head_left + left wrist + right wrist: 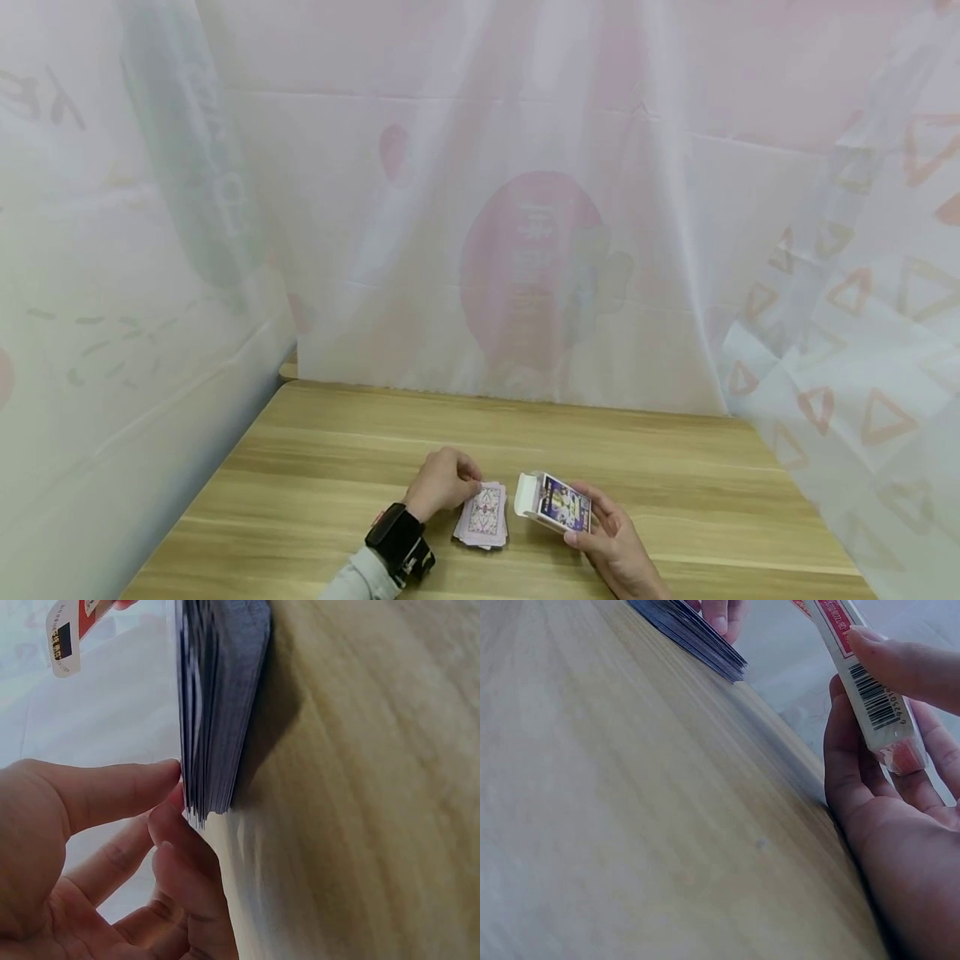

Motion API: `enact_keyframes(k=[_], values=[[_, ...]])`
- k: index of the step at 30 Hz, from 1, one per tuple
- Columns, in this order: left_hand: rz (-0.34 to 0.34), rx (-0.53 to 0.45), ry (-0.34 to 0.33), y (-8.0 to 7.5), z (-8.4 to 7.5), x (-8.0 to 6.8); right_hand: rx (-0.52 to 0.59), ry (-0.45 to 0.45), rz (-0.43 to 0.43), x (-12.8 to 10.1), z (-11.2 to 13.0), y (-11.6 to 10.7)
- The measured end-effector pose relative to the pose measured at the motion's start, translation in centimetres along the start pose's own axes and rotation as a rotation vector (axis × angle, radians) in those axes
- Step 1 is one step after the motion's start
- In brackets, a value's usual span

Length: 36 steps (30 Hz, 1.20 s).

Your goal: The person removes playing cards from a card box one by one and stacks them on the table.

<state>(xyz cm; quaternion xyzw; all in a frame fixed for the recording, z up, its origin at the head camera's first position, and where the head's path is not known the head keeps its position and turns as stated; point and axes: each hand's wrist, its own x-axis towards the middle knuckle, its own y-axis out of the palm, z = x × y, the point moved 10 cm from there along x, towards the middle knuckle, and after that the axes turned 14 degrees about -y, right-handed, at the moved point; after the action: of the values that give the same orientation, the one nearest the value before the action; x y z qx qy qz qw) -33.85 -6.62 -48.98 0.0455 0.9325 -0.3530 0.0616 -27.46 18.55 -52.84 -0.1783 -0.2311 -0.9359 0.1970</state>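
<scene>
A stack of playing cards (486, 515) with patterned backs lies on the wooden table, its edges a little uneven. At the stack's far left corner is my left hand (444, 482). In the left wrist view, the thumb (124, 791) and a bent finger pinch the corner of the cards (214, 705). To the right, my right hand (613, 537) grips a small card box (564, 503) above the table. The box has a purple picture on its front, and its white flap stands open toward the stack. A barcode shows on the side of the box (870, 690) in the right wrist view.
The wooden table (360, 425) carries the stack. White printed curtains hang at the back (420, 333), the left (150, 350) and the right (847, 400). A black band with a device (401, 542) sits on the left wrist.
</scene>
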Motion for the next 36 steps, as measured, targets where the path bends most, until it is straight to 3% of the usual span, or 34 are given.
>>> enact_keyframes(k=[8, 20, 30, 36], values=[[-0.011, -0.008, 0.001, -0.3, -0.6, -0.5, -0.037, 0.021, -0.033, -0.1, -0.2, -0.4], [0.012, -0.076, 0.061, -0.2, -3.4, -1.9, -0.046, 0.026, -0.027, -0.3, -0.1, -0.5], [0.137, -0.192, 0.173, 2.0, -6.5, -3.8, -0.049, 0.029, -0.027, -0.4, -0.2, -0.4], [0.194, -0.200, 0.169, 3.3, -6.5, -4.2, -0.051, 0.039, -0.029, -0.3, -0.2, -0.3]])
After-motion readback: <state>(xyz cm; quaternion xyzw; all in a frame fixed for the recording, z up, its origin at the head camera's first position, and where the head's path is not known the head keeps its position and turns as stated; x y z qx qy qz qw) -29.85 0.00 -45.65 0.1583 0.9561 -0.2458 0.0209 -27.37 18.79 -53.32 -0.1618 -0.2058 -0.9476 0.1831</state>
